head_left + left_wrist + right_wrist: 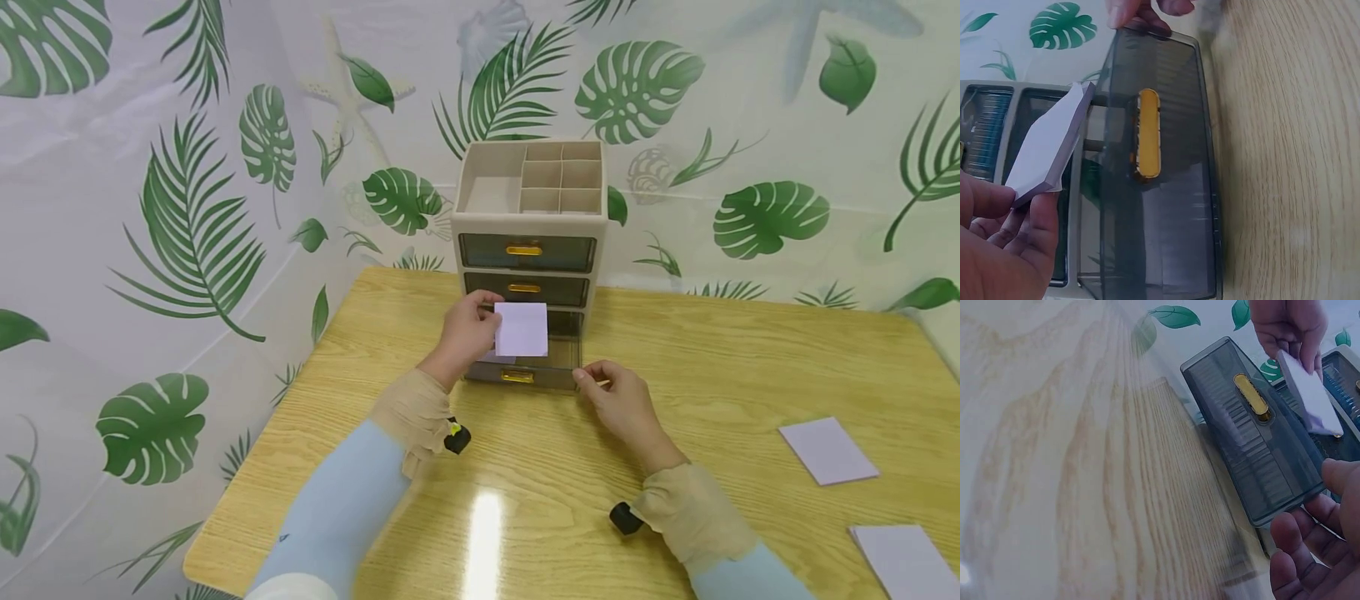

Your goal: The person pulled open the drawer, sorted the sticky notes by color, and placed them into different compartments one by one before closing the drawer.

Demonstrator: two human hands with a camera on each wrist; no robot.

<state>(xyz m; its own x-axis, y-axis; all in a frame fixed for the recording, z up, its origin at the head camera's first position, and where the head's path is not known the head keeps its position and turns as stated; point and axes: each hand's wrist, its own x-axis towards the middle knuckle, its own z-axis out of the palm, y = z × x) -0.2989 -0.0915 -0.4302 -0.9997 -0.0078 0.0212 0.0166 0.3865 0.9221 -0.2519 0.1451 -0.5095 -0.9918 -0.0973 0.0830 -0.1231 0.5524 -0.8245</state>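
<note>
My left hand (465, 335) pinches a small stack of pale lilac square note paper (521, 330) at its left edge, thumb on top and fingers beneath. The stack is tilted over the pulled-out bottom drawer (553, 379) of a beige desktop organizer (530, 223). That drawer is smoky and see-through, with a gold handle (1149, 134). More lilac paper (1175, 234) lies inside, at its left side. At the drawer's front right corner my right hand (624, 406) grips the edge between thumb (1339, 477) and fingers.
Two more lilac paper stacks, one farther back (828, 451) and one nearer (906, 560), lie on the wooden table (720, 367) at the right. The organizer's two upper drawers (558, 252) are closed, beneath a divided top tray (491, 179). A leaf-patterned wall covering (667, 183) stands behind.
</note>
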